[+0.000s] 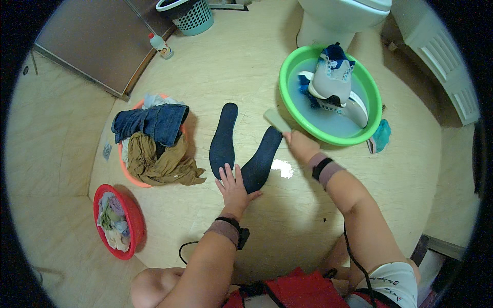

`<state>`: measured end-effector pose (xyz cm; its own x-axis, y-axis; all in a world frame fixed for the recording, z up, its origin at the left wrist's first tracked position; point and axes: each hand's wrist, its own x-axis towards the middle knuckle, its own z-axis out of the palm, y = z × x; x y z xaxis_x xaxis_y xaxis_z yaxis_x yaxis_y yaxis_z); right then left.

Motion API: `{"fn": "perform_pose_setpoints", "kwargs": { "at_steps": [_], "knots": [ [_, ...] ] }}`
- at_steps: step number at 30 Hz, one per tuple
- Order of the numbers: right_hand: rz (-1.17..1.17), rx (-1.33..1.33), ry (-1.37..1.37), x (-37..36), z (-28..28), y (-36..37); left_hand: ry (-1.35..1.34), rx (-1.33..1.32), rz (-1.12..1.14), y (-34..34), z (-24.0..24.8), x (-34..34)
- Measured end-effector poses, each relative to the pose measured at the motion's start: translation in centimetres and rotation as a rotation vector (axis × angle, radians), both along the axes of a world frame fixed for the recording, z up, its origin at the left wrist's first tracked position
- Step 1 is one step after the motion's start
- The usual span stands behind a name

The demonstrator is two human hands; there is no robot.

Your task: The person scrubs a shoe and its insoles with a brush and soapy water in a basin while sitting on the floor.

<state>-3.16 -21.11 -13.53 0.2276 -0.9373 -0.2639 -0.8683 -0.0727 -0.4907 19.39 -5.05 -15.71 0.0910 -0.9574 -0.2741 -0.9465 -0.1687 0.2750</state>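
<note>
Two dark navy shoe insoles lie flat on the floor in front of me. The left insole (224, 134) points straight away from me, and the right insole (260, 161) slants to the right. My left hand (235, 194) rests with spread fingers across the near ends of both insoles. Beside the far tip of the right one, my right hand (303, 147) is closed on a pale green scrub brush (277, 120), whose bristles I cannot see. To its right stands a green basin (285, 95) of cloudy water holding grey-white sneakers (328, 82) with blue lining.
An orange basin (125, 167) heaped with clothes and a red basin (134, 226) of laundry stand at left. Farther off are a bottle (162, 47), a blue-green basket (197, 20) and a toilet (328, 25). A teal cloth (380, 136) lies right of the green basin.
</note>
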Motion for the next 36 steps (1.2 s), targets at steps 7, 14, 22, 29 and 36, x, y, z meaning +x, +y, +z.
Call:
{"fn": "perform_pose_setpoints", "kwargs": {
  "at_steps": [7,14,22,29,36],
  "knots": [
    [0.44,0.09,0.226,2.8,-0.1,6.7,-0.038,0.077,0.008,-0.1,0.7,0.6],
    [0.051,0.081,0.085,0.9,0.0,1.9,-0.005,-0.001,0.018,-0.4,0.4,-0.1],
    [0.204,0.021,0.202,0.3,-0.4,1.7,-0.018,0.014,0.01,-0.2,0.5,0.1],
    [0.368,-0.008,0.168,1.4,-1.2,7.1,-0.044,0.071,0.023,-0.4,0.6,0.2],
    [0.027,0.048,0.043,-1.8,-1.1,-0.1,-0.019,0.038,0.005,-0.5,0.4,-0.5]
  ]
}}
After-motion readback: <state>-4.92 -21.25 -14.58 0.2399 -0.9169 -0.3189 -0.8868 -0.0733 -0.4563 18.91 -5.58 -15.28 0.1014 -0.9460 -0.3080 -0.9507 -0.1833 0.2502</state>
